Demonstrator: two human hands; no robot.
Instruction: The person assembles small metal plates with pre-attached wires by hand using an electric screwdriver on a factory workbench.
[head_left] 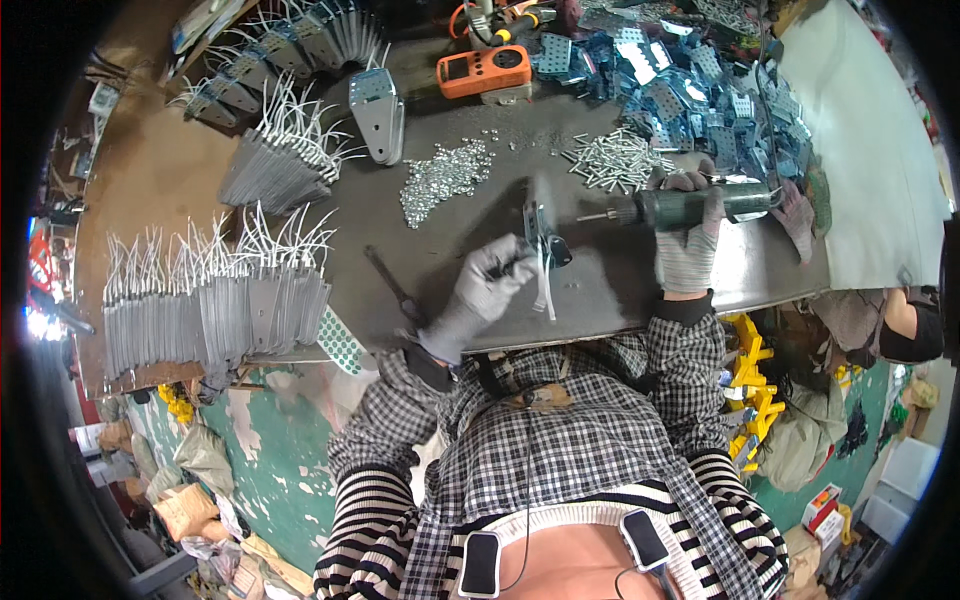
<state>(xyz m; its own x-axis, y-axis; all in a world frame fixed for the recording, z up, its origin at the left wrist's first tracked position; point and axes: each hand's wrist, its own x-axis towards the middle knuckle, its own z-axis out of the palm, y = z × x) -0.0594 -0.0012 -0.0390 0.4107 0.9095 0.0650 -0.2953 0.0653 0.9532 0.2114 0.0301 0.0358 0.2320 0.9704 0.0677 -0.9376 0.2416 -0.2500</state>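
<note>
Grips a dark green power driver [745, 203] in the gloved right hand [688, 243], with fingers wrapped right round the body

Has the gloved left hand [490, 280] at the near left side of a small metal bracket piece [543, 235], with fingers curled nearly closed; cannot tell through the blur whether pinching the piece or only resting against it

Points the bit [598, 216] leftward, nearly level across the view, with its tip just right of the bracket piece and seemingly short of contact

Turns, by judgement, on that gap: bracket piece between bit tip and left hand, left hand much the nearer, right hand set back behind the length of the driver; cannot tell depth

Lies, as best told through blur, with long axis roughly away from the body, crosswise to the driver; trails white strips [545, 292] toward the near edge of the table [610, 290]

Farther out, beyond the driver: pile of silver screws [615, 162], then a heap of bluish metal brackets [690, 95]

Beyond the left hand: scatter of small shiny metal pieces [445, 182], then an orange meter [485, 72]

Off to the left: dark slim tool [390, 280], then close-packed row of grey plates [210, 320] with white leads standing up
</note>
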